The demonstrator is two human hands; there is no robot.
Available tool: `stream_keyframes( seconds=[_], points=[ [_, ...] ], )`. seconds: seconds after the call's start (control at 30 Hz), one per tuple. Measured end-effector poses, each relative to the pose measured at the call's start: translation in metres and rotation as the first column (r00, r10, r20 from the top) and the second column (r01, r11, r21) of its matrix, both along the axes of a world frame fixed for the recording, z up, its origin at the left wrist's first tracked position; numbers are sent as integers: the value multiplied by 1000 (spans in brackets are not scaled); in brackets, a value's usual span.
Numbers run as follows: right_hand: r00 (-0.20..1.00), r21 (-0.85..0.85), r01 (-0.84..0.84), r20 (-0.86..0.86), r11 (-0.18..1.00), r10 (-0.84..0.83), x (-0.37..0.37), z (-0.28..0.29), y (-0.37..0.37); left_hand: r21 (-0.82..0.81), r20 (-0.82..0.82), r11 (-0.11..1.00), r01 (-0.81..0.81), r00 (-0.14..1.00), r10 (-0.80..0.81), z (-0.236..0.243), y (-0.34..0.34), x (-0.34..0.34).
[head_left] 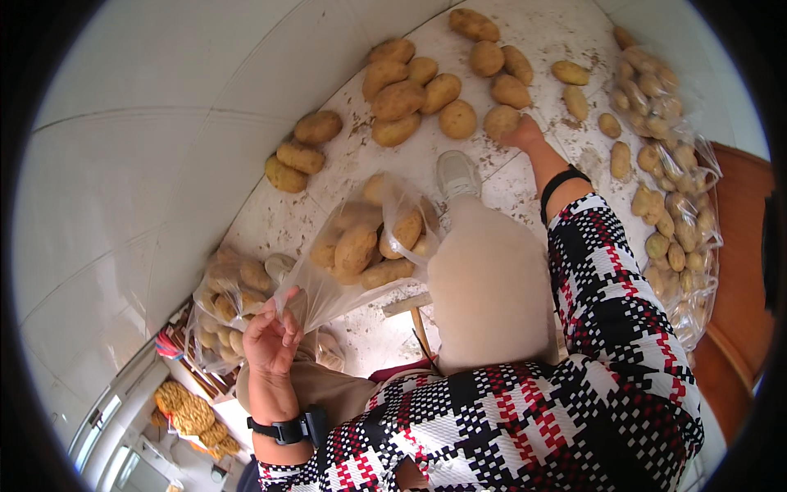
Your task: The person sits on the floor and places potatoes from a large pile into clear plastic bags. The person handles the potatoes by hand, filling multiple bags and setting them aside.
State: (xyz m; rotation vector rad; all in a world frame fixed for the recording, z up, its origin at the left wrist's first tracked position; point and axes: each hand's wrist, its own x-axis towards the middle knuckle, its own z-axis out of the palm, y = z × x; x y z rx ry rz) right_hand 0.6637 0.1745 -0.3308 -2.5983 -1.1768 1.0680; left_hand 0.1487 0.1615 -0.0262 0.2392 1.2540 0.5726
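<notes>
My right hand [525, 134] reaches out over the floor and has its fingers closed on a round potato [498, 123]. Between my legs stands a clear plastic bag [316, 289] part filled with large potatoes [355, 248]. The thumb and fingers of my left hand [271, 338] pinch the near edge of that bag. Loose potatoes lie beyond the bag: a cluster [398, 101] in the far middle, a small group [300, 156] against the wall at left, and several near my right hand, including an oblong one [511, 92].
Filled clear bags of potatoes [684, 221] line the right side beside a brown wooden panel [742, 254]. Another filled bag [234, 287] stands at left. The white tiled floor [516, 176] is specked with dirt. A tiled wall [164, 131] bounds the left.
</notes>
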Motion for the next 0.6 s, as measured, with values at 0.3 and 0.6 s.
stream_keyframes(
  seconds=[0.3, 0.6],
  points=[
    [989, -4, 106, 106, 994, -105, -18, -7, 9, -21, 36, 1000, -14, 999, 15, 6, 4, 1],
    [951, -12, 290, -112, 957, -290, -27, 6, -11, -2, 50, 998, -65, 997, 65, 5, 3, 4]
  ],
)
